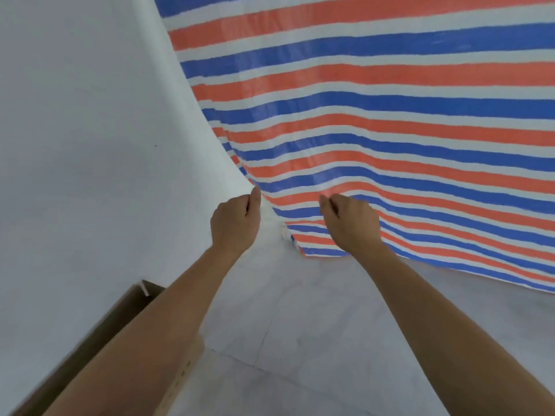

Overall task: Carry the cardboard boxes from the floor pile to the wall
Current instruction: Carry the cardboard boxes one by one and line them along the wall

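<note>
Cardboard box (105,334) against wall (75,145); left hand (235,223), right hand (350,223) loose-fingered, empty, apart.

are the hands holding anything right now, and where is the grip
Nothing is held, so no grip: the left hand and right hand are loosely curled and empty.

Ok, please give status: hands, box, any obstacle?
Both empty, loosely curled: left hand, right hand. One cardboard box by white wall, lower left. No obstacle in view.
</note>
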Motion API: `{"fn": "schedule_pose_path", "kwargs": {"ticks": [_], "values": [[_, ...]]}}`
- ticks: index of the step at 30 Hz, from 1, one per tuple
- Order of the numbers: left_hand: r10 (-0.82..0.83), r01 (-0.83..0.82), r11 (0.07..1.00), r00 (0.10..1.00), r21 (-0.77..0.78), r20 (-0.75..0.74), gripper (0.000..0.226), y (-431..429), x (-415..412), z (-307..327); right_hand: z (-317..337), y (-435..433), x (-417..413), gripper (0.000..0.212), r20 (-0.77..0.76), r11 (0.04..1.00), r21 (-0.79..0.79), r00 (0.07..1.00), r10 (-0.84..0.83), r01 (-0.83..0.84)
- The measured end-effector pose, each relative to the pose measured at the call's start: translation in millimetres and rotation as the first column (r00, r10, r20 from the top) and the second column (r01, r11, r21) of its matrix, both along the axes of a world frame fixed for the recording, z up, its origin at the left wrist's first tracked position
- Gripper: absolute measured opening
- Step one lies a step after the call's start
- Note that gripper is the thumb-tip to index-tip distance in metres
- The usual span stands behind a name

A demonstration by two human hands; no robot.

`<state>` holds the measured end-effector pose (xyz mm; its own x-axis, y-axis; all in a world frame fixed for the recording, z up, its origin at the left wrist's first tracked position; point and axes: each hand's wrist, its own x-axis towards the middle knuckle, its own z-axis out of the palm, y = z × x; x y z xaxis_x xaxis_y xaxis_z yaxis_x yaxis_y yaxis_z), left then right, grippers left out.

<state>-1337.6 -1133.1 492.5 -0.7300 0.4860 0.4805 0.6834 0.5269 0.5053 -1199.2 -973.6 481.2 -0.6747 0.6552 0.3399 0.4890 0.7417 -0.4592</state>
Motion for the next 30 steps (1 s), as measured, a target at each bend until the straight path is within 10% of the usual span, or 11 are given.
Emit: {"fn": "schedule_pose_path", "kwargs": {"ticks": [19, 27, 30], "values": [[-0.721, 0.718, 0.692, 0.690, 0.075, 0.058, 0.050, 362, 495, -19, -37, 209, 563, 0.035, -0.034, 0.757, -0.186, 0.766, -0.642, 0.626], [-0.923, 0.909, 0.385, 0.379, 0.159, 0.069, 0.078, 474, 794, -31, -25, 258, 842, 0.044, 0.056, 0.432, -0.065, 0.436, -0.898, 0.899], [-0.970, 0.959, 0.242, 0.234, 0.150, 0.068, 0.043, 481, 911, -15, -19, 242, 950, 0.043, 0.044, 0.280, -0.034, 0.282, -0.959, 0.959]]}}
